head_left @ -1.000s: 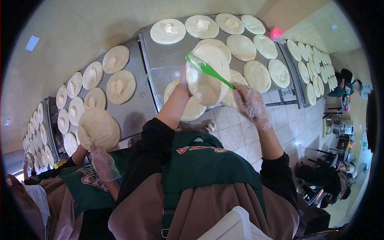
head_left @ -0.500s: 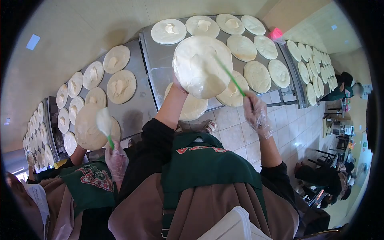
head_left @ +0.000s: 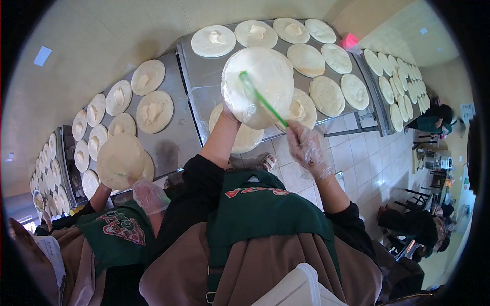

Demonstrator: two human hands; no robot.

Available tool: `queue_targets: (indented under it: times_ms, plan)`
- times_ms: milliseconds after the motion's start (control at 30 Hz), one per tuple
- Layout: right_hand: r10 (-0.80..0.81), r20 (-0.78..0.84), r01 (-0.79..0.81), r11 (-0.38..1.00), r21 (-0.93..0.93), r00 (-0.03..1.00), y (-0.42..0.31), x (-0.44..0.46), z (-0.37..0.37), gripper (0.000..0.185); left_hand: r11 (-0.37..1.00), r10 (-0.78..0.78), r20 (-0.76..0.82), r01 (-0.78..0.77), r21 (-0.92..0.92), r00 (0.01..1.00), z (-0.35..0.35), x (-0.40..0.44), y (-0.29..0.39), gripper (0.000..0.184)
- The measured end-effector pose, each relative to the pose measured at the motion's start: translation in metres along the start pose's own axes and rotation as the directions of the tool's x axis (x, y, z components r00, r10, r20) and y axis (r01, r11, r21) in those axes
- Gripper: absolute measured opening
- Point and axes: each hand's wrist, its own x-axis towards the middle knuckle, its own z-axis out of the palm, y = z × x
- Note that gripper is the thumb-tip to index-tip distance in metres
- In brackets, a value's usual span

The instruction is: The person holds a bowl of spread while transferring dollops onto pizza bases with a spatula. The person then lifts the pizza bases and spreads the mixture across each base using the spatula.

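My left hand (head_left: 231, 115) is under a round flat dough base (head_left: 273, 64), holding it up from its near-left edge; most of the fingers are hidden beneath it. White cream is smeared over its top. In a clear plastic glove, my right hand (head_left: 307, 149) grips the handle of a green spatula (head_left: 266, 104). The spatula's head lies over the cream on the upper left half of the round. Behind and beside it, more dough rounds (head_left: 326, 97) lie on a metal table (head_left: 201, 84), some bearing a dollop of cream.
At left, a co-worker's gloved hand (head_left: 150, 197) is beside another raised dough round (head_left: 121, 162). A second metal table (head_left: 173, 120) carries several rounds. A pink item (head_left: 349, 42) stands at the back right. A white container (head_left: 291, 288) sits close in front of me. Other people are at far right.
My right hand has moved left, bringing the spatula's head from the right of the round to its upper left. The held round has barely shifted.
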Motion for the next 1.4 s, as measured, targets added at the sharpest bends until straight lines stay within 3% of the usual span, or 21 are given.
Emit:
queue_targets:
  times_ms: [33,100,167,233,333,467,533,567,633,667,767,800,900,933,1000,1100,1167,1200,1333,1400]
  plan:
    - [0.000,-0.001,0.000,1.000,0.001,1.000,-0.004,-0.002,-0.003,0.016,1.000,0.000,0.000,0.000,0.001,1.000,0.006,-0.001,-0.001,0.055]
    - [-0.054,0.080,0.048,0.996,0.079,0.995,-0.009,-0.003,-0.007,0.016,0.947,0.113,-0.216,-0.039,0.319,0.970,0.025,-0.005,-0.004,0.055]
    - [-0.072,-0.002,0.072,0.995,0.075,0.997,-0.004,-0.005,-0.004,0.016,0.959,0.104,-0.220,-0.039,0.280,0.970,0.025,-0.007,-0.003,0.056]
    - [-0.092,-0.087,0.097,0.993,0.066,0.992,0.002,-0.003,-0.007,0.016,0.987,0.066,-0.106,-0.050,0.154,0.992,0.026,-0.005,-0.002,0.057]
    - [0.194,-0.137,-0.193,0.981,0.021,0.971,0.012,0.010,-0.017,0.016,0.999,0.002,-0.015,-0.001,0.053,1.000,0.020,-0.005,-0.003,0.057]
    - [0.167,-0.177,-0.177,0.983,-0.042,0.970,0.019,0.020,-0.014,0.015,1.000,-0.018,0.022,0.018,0.009,1.000,0.014,-0.001,-0.011,0.056]
    - [-0.013,-0.167,0.004,0.999,-0.052,0.986,0.022,0.019,-0.006,0.015,0.999,-0.027,0.047,0.028,-0.018,0.999,0.015,0.001,-0.013,0.055]
    - [-0.012,-0.166,0.003,0.999,-0.050,0.986,0.018,0.018,-0.005,0.015,0.999,-0.027,0.045,0.028,-0.017,0.999,0.017,0.000,-0.012,0.055]
    - [-0.097,-0.007,0.096,0.993,-0.070,0.995,0.005,0.011,-0.006,0.018,0.974,0.043,-0.158,-0.006,0.228,0.987,0.020,0.001,-0.010,0.057]
    - [-0.112,0.055,0.115,0.991,-0.063,0.992,0.010,0.009,-0.002,0.020,0.978,0.025,-0.197,0.017,0.208,0.980,0.019,-0.001,-0.008,0.058]
    - [-0.169,0.130,0.177,0.983,-0.048,0.977,0.001,0.002,-0.005,0.020,0.974,0.037,-0.143,-0.004,0.225,0.989,0.022,-0.001,-0.002,0.059]
    - [-0.168,0.132,0.175,0.983,-0.046,0.977,0.002,-0.001,-0.004,0.020,0.926,0.098,-0.160,-0.031,0.376,0.982,0.023,-0.002,-0.001,0.059]
    - [-0.109,0.152,0.113,0.993,-0.017,0.982,0.013,-0.006,-0.006,0.019,0.952,0.104,-0.196,-0.041,0.303,0.975,0.019,-0.003,0.007,0.060]
    - [-0.024,0.080,0.028,0.998,-0.057,0.996,0.018,-0.004,-0.009,0.019,0.952,0.103,-0.197,-0.040,0.303,0.975,0.016,-0.002,0.009,0.060]
    - [0.124,-0.084,-0.128,0.990,-0.051,0.989,0.026,0.001,-0.010,0.018,0.994,-0.025,0.012,0.026,-0.102,1.000,0.012,0.000,0.012,0.060]
    - [0.190,-0.148,-0.208,0.971,-0.116,0.971,0.041,0.008,-0.005,0.016,0.990,-0.033,0.100,0.046,-0.133,0.994,0.013,0.004,0.011,0.059]
    - [0.171,-0.110,-0.189,0.965,-0.184,0.979,0.040,0.005,0.000,0.014,0.996,-0.022,0.030,0.025,-0.088,0.999,0.009,0.007,0.011,0.060]
    - [0.150,-0.085,-0.160,0.979,-0.124,0.985,0.034,0.002,0.004,0.014,0.999,-0.003,-0.039,0.002,-0.040,0.999,0.007,0.009,0.012,0.060]
    - [0.067,-0.025,-0.067,0.998,0.000,0.997,0.020,-0.009,0.015,0.015,0.996,0.019,-0.046,-0.023,-0.088,0.999,-0.005,0.014,0.011,0.060]
    - [0.020,0.015,-0.021,0.999,0.046,1.000,0.015,-0.013,0.019,0.016,0.997,0.049,-0.135,-0.041,0.063,0.990,-0.007,0.014,0.010,0.059]
